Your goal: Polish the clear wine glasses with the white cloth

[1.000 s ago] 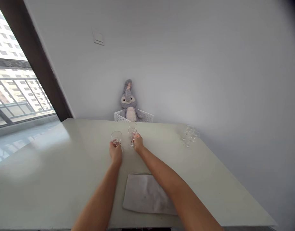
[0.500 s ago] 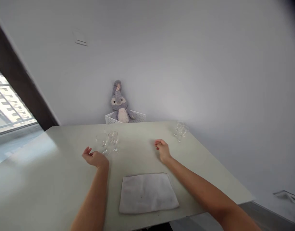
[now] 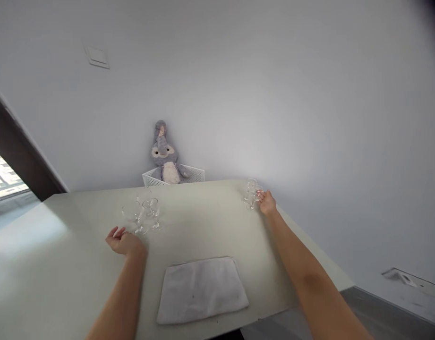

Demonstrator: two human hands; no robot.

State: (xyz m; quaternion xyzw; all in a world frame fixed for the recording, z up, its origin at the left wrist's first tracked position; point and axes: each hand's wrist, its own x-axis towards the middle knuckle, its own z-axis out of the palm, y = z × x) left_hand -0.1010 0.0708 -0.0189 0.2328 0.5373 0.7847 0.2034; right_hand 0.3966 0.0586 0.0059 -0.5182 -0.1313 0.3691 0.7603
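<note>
My left hand [image 3: 124,242] hovers palm-up at the near side of a cluster of clear stemmed glasses, its fingers loosely apart and holding nothing. In that cluster stand a wide-bowled glass [image 3: 132,212] and a smaller glass [image 3: 150,208]; another behind them is faint. At the far right, my right hand [image 3: 267,203] is beside a second group of small stemmed glasses [image 3: 251,192]. Its fingers are extended and overlap the rightmost glass in view, apparently touching it without a visible grip. A folded white cloth [image 3: 203,290] lies flat between my forearms.
The pale table [image 3: 199,236] reaches back to a grey wall. Behind its far edge, a grey plush toy [image 3: 166,153] sits in a white perforated basket [image 3: 198,175]. The table's right edge slopes away past my right forearm.
My right hand has moved right and away from me, from the table's middle to the right-hand glasses. My left hand stays by the left glasses. The view has turned slightly right.
</note>
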